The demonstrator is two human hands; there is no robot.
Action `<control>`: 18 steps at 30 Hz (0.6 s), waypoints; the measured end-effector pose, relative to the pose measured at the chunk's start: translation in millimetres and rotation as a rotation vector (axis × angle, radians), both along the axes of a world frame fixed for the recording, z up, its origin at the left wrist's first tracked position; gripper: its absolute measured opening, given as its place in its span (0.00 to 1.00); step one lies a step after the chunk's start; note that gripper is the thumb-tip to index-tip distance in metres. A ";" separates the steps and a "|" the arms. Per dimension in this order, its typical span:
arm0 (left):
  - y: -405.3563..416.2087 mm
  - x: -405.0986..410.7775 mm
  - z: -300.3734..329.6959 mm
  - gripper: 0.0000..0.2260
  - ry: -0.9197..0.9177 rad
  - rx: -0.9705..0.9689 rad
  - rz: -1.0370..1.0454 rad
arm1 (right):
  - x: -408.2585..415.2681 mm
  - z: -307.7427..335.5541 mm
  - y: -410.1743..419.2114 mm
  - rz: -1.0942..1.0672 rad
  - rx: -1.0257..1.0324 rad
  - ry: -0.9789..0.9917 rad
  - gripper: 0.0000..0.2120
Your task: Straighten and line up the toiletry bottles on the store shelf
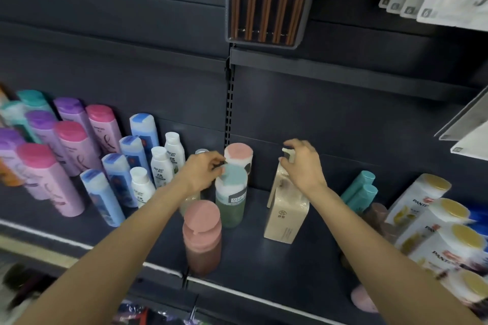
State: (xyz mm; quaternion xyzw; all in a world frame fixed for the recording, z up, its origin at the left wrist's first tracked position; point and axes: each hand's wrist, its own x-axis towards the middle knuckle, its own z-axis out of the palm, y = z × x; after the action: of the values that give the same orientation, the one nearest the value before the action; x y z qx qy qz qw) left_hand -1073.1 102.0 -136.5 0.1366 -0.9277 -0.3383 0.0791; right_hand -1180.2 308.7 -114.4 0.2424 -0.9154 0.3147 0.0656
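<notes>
Mid-step: both hands on bottles, center of shelf [264,258]. Judged as straightening the middle group; rows at left (pink/purple, blue, white) look lined up already.

L hand [203,170]: fingers curled, grip pinched at cap rim of green bottle [231,198], which stands upright between rear pink-cap bottle [238,154] and front pink bottle [202,235]. The three form a rough front-to-back file; front one sits off-line toward the left.

R hand [303,163]: reaching down from above, fingertips clamped on pump head of beige pump bottle [286,215]. Bottle leans back toward the rear panel, not upright.

Arms: both extended fwd, forearms converging, wrists bent down over tops.

Next, prob.: tip beige bottle upright, square its face to shelf edge; nudge green bottle into line w/ pink ones. Needs light twist, not lift. Risk: pump bottle top-heavy, could topple.

Teal bottles [361,190] and white/gold-cap packs [427,208] at right lie tilted, untouched.
</notes>
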 end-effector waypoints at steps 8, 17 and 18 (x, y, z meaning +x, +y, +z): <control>-31.6 91.4 -44.8 0.11 0.023 0.027 0.101 | 104.3 -30.4 -33.8 0.257 -0.012 -0.198 0.18; -54.7 150.3 -130.9 0.27 -0.320 -0.066 -0.065 | 173.2 -103.2 -53.6 0.161 -0.301 -0.613 0.39; -56.4 153.3 -136.5 0.28 -0.353 -0.092 -0.054 | 176.3 -106.9 -58.3 0.135 -0.334 -0.614 0.38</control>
State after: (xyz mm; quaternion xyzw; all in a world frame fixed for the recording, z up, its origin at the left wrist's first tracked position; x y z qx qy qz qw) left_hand -919.8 45.6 -273.0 0.1652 -0.9450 -0.2682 -0.0879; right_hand -1003.9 250.3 -221.4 0.1822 -0.8102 0.5219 -0.1946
